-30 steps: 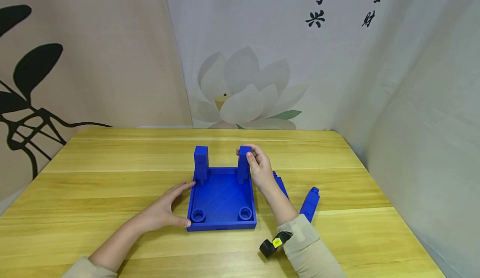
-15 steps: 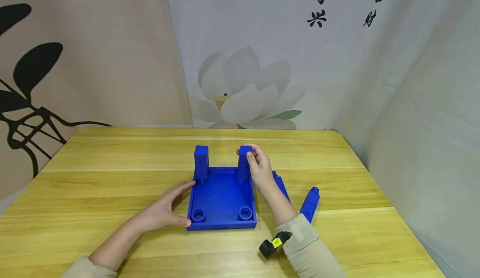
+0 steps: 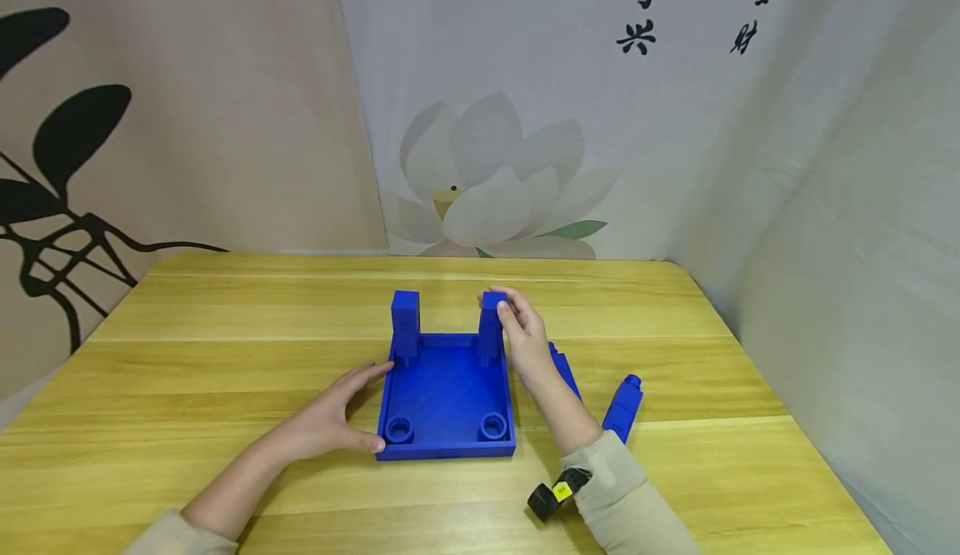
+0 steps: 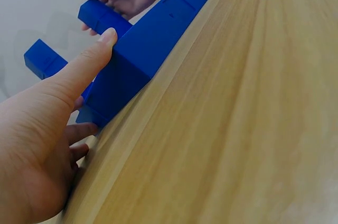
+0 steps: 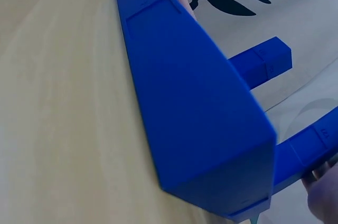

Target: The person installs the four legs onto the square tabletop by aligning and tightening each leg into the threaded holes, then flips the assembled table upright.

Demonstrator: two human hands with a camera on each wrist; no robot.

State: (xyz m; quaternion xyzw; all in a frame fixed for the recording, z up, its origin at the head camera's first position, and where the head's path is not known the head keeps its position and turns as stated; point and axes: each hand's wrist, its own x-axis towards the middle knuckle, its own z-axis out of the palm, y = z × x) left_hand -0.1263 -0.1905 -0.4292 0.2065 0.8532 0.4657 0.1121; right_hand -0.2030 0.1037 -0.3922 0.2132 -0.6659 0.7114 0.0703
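An upturned blue toy tabletop (image 3: 446, 452) lies on the wooden table with its raised rim facing up. Two square blue legs stand in its far corners, the left leg (image 3: 406, 322) untouched. My right hand (image 3: 528, 347) holds the right leg (image 3: 491, 330) near its top, thumb on the near side and fingers behind. Along the tabletop's left side spreads my left hand (image 3: 322, 430), its thumb at the near corner and fingertips against the side wall farther back. Round sockets (image 3: 492, 427) show in the two near corners. The right wrist view shows the tabletop's side (image 5: 195, 97) up close.
To the right lie two loose blue legs, one (image 3: 623, 407) in fuller view and another (image 3: 566, 372) partly behind my right forearm. A black wrist camera (image 3: 555, 492) juts from my right cuff. A printed cloth backdrop (image 3: 495, 105) rises behind the table.
My right wrist has shifted slightly to the right, with the hand still at the same leg. My left hand, the tabletop and the loose legs keep their places.
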